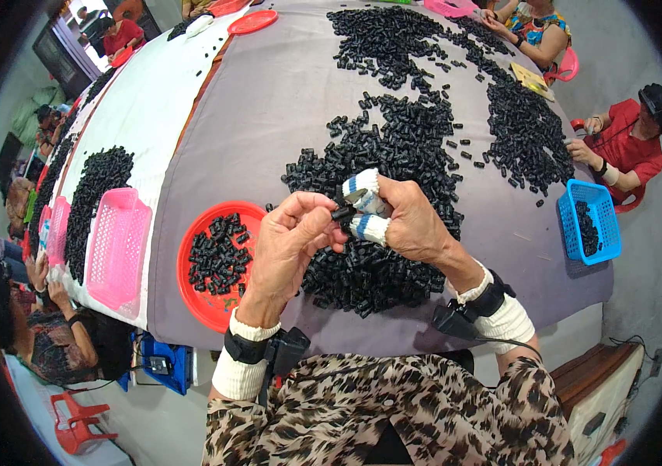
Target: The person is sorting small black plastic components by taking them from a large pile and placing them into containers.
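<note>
Your two hands meet above the near edge of the bench (284,101), wrists strapped. Left hand (288,241) curls inward, its fingers pinched shut on a small black part (342,212). Right hand (408,221), two fingers wrapped in white tape, closes on the same part from the right. Beneath lies a heap of black parts (393,155); a red dish (199,299) of them sits left, a blue basket (591,221) far right.
</note>
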Demonstrator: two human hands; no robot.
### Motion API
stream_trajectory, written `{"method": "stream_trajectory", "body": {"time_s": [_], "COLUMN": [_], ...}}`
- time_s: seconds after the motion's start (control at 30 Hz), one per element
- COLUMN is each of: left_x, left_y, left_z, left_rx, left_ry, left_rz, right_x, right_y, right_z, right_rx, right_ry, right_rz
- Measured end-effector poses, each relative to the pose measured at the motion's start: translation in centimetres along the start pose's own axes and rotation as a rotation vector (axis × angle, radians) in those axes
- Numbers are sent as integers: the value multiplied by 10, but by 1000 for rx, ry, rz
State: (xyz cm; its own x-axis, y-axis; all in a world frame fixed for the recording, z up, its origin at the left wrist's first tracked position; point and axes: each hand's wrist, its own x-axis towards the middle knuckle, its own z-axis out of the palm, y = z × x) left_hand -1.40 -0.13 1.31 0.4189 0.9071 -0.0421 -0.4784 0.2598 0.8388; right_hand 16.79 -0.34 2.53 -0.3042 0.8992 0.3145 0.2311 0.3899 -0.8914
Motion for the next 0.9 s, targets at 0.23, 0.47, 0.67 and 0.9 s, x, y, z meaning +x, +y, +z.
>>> {"method": "stream_trajectory", "body": {"time_s": [0.23, 0.47, 0.67, 0.9], "left_x": [2, 2, 1, 2], "left_y": [-11, -13, -15, -18], "left_z": [-1, 7, 13, 13], "left_rx": [-108, -120, -77, 2], "left_ry": [56, 55, 75, 104], "left_rz": [88, 162, 127, 112], "right_x": [-4, -7, -14, -19], "right_y": [-2, -2, 10, 15], "right_z": [8, 8, 12, 10], "right_rx": [48, 80, 223, 146], "right_ry": [65, 107, 135, 148], "right_rz": [-2, 45, 131, 108]}}
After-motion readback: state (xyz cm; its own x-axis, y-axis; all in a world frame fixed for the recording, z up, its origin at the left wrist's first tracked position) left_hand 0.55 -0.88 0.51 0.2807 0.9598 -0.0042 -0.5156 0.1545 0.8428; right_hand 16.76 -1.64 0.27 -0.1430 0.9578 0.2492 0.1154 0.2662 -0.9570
